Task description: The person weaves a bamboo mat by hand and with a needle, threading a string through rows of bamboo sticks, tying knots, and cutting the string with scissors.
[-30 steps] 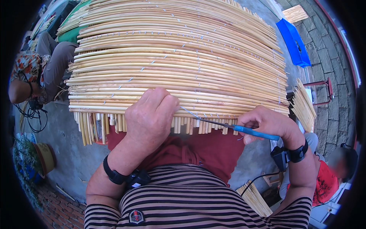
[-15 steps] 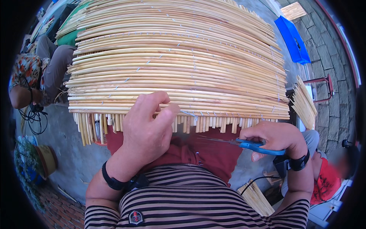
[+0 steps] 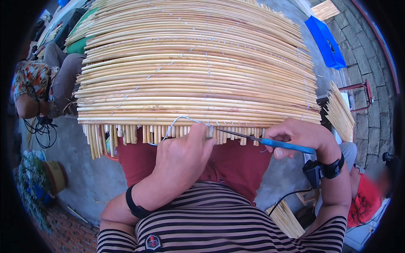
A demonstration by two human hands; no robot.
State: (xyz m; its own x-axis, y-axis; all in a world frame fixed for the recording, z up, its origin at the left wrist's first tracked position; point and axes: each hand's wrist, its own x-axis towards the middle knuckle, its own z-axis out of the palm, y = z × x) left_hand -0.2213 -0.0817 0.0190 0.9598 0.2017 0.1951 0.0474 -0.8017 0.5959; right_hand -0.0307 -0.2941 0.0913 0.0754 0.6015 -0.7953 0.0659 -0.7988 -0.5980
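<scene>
A large mat of pale stalks [image 3: 198, 80], stitched with light thread, lies in front of me. Along its near edge, cut stalk ends [image 3: 114, 135] hang over my lap. My left hand [image 3: 181, 154] is closed in a pinch at this edge, on a white-blue thread [image 3: 179, 119] that loops up over the last stalks. Blue-handled scissors [image 3: 287, 146] are in my right hand [image 3: 297, 137]. Their blades point left, with the tips beside the thread and my left fingertips. The blades look nearly together.
A person in a patterned shirt [image 3: 33, 82] sits at the left, with a potted plant [image 3: 52, 177] nearby. At the right are a blue box [image 3: 325, 42], a bundle of stalks [image 3: 338, 111] and a person in red [image 3: 366, 198]. More stalks [image 3: 286, 219] lie low at the right.
My left hand has come down and right to the mat's edge, raising a loop of thread. The scissors have risen to the edge, their blades now nearer my left fingers.
</scene>
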